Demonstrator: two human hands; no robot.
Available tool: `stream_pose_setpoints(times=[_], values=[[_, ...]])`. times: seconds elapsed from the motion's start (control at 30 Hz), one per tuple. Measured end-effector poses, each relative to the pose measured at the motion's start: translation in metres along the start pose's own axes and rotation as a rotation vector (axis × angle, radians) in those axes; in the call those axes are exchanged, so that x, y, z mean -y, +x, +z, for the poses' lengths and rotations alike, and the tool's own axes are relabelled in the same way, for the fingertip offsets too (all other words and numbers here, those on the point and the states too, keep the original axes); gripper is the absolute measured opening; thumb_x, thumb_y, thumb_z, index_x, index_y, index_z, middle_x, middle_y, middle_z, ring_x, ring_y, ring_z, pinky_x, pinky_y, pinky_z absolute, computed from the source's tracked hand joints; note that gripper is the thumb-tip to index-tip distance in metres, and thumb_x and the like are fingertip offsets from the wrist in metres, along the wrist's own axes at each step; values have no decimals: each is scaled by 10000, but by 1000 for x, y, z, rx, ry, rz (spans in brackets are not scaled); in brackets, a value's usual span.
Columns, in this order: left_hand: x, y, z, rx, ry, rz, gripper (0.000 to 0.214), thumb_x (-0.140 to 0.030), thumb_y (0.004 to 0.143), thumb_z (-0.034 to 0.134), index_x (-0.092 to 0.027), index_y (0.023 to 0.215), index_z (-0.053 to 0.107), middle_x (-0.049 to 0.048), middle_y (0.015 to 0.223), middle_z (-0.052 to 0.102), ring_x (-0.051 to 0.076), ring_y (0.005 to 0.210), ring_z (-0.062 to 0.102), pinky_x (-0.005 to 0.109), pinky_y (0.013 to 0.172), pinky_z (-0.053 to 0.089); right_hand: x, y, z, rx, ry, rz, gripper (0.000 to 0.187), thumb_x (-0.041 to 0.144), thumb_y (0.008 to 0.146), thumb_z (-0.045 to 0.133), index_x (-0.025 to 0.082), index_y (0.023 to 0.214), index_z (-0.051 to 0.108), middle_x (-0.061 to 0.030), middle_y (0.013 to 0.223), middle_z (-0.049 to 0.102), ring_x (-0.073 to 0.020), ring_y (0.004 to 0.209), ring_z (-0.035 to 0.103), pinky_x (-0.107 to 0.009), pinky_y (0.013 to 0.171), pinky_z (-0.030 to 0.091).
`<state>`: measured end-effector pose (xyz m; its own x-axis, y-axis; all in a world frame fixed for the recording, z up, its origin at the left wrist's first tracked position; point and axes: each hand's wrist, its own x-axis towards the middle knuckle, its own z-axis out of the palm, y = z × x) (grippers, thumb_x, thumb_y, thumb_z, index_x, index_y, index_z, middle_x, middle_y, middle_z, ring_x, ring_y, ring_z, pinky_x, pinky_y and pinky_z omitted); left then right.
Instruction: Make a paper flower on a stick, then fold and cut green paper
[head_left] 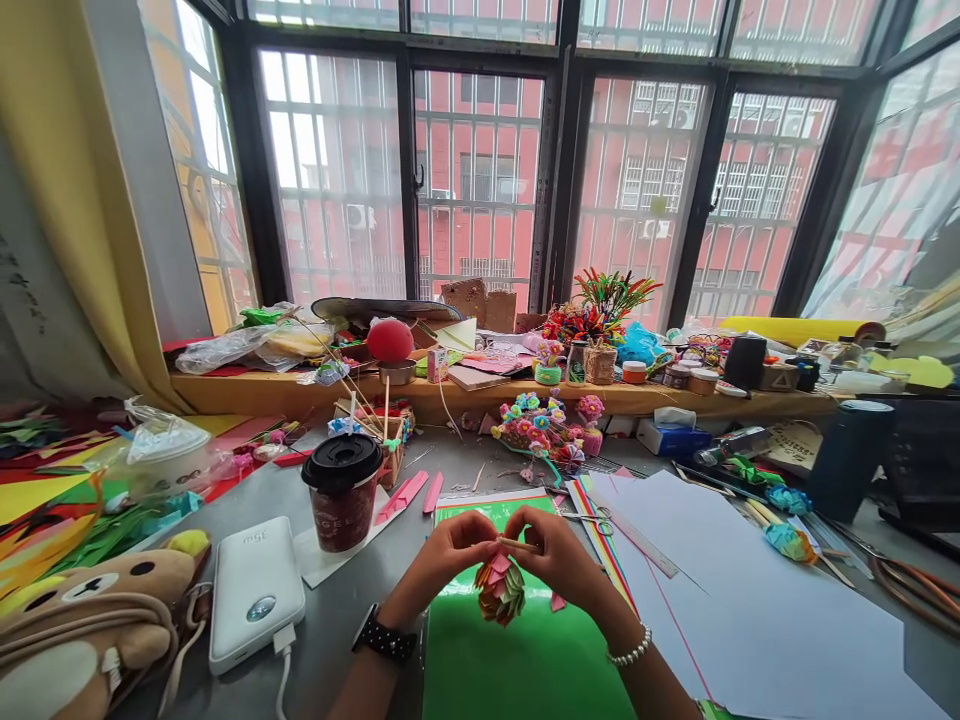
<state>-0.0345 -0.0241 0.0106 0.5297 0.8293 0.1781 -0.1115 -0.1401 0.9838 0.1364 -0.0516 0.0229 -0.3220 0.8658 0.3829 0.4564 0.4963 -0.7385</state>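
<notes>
A folded-paper flower (501, 592) with pink, yellow and pale green petals hangs head down between my hands, above a green sheet (525, 665). The fingers of my left hand (459, 542) are closed in a pinch at the flower's top. My right hand (553, 548) is closed too, with a thin pale stick (520, 546) between its fingers, pointing toward the left fingertips. Whether the stick is fixed to the flower I cannot tell. A small pink paper piece (557, 602) lies beside the flower on the green sheet.
Left stand a lidded coffee cup (341, 495), a white power bank (257, 595) with a cable and a plush bear (90, 630). Right lie white paper (735, 590), a ruler (645, 540) and scissors (600, 519). Pink paper strips (405, 497) and a flower bunch (536, 425) are behind.
</notes>
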Motion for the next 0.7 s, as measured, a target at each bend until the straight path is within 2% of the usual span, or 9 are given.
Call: stream_pose_setpoints(times=[0.23, 0.47, 0.7], values=[[4, 3, -2, -85, 88, -4, 229, -309, 608, 688, -121, 655, 567, 4, 636, 590, 134, 625, 549, 256, 615, 428, -2, 1, 6, -41, -87, -24, 143, 295, 755, 535, 156, 718, 540, 5, 659, 545, -90, 523, 425, -189, 468, 329], [6, 2, -7, -42, 25, -55, 226, -295, 594, 698, -123, 659, 566, 6, 644, 613, 165, 658, 590, 303, 659, 455, -1, 0, 9, -45, -187, -43, 92, 244, 746, 550, 157, 719, 544, 12, 640, 535, -106, 560, 448, -198, 500, 325], [3, 1, -8, -21, 40, -72, 203, -271, 599, 693, -124, 683, 582, 10, 669, 625, 165, 681, 583, 310, 676, 441, -6, 1, 11, -37, -153, -43, 145, 296, 751, 545, 156, 716, 536, 28, 603, 496, -86, 508, 401, -187, 459, 298]])
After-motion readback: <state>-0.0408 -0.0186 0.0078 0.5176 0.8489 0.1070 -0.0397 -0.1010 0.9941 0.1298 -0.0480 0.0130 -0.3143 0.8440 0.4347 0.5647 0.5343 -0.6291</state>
